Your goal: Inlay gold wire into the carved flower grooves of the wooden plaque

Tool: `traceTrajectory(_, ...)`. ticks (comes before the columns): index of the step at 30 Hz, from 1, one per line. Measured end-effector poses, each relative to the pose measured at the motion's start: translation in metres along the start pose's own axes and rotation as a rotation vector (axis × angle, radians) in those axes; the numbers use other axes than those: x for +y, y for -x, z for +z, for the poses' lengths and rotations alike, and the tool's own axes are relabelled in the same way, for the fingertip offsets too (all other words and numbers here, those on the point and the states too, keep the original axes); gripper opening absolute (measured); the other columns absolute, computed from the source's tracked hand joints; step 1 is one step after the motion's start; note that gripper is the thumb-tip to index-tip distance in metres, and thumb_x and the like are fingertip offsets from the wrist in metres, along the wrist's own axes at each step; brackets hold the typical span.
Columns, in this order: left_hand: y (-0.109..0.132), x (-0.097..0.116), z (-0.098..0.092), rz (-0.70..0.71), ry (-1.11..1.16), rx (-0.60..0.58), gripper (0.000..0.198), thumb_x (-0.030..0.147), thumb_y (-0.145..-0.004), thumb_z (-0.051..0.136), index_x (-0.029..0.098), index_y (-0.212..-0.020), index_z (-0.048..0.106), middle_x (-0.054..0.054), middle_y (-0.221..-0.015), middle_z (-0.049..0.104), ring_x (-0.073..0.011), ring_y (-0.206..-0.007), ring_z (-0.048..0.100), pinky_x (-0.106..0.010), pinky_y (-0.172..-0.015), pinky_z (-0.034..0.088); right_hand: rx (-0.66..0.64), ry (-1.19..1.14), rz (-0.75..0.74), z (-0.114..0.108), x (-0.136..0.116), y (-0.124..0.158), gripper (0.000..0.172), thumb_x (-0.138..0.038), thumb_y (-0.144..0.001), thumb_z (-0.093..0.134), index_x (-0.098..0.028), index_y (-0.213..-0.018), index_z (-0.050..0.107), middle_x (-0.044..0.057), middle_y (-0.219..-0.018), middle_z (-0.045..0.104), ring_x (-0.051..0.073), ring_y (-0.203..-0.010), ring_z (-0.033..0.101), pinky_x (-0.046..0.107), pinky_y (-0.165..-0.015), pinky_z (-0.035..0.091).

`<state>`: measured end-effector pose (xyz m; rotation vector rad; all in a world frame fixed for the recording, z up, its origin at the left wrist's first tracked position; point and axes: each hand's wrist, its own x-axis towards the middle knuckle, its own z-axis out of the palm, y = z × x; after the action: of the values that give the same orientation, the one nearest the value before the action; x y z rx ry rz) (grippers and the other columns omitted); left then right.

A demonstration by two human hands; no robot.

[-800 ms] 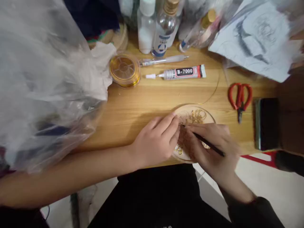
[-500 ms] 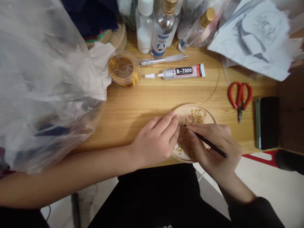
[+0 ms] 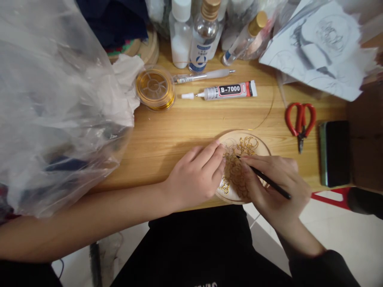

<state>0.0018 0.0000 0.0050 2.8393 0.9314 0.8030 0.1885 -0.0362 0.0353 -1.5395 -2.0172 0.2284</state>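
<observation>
A round wooden embroidery hoop with white fabric lies at the table's near edge. Gold wire curls form a pattern on it, partly in shadow. My left hand lies over the hoop's left edge, fingers together and slightly bent, fingertips on the work; its thumb is hidden. In a pen-like grip, my right hand holds a thin black stick-like tool. The tool's tip points at the wire pattern near the hoop's middle, close to my left fingertips. I cannot tell exactly what kind of tool it is.
Beyond the hoop lie a glue tube, a pen and a gold wire spool. Red-handled pliers and a phone are at right. Bottles and sketches stand behind; a plastic bag fills the left.
My right hand and the black tool have shifted slightly right, showing more of the gold pattern. My left hand stays in place on the hoop.
</observation>
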Motion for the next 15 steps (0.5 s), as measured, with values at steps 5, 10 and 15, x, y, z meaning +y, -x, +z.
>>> traceTrajectory(5,0.0007,-0.0003,-0.0002,0.006,0.004,-0.014,0.018,0.016,-0.089,0.054,0.005,-0.098,0.065,-0.018,-0.114,0.067,-0.0300,-0.111,0.062,-0.037,-0.083,0.053,0.065,0.011,0.048,-0.0036,0.0041,0.0015,0.026,-0.006,-0.074,0.071,-0.024,-0.094,0.069,0.003,-0.085,0.075,0.021,-0.075,0.070,0.037,-0.069,0.047)
traceTrajectory(10,0.0003,-0.0002,-0.0007,0.008,-0.006,-0.023,0.018,0.017,-0.090,0.054,0.005,-0.098,0.066,-0.018,-0.115,0.067,-0.0299,-0.111,0.062,-0.037,-0.082,0.054,0.034,-0.054,0.034,-0.0028,0.0033,0.0008,0.026,-0.005,-0.073,0.072,-0.020,-0.094,0.069,0.004,-0.087,0.076,0.018,-0.076,0.070,0.035,-0.072,0.049)
traceTrajectory(15,0.0002,0.0004,0.0000,-0.003,-0.007,-0.020,0.017,0.016,-0.089,0.054,0.006,-0.097,0.066,-0.018,-0.114,0.067,-0.0295,-0.111,0.063,-0.037,-0.084,0.054,-0.023,-0.105,0.014,0.0020,0.0006,-0.0023,0.023,-0.007,-0.076,0.070,-0.021,-0.095,0.068,0.003,-0.087,0.076,0.018,-0.079,0.070,0.034,-0.072,0.048)
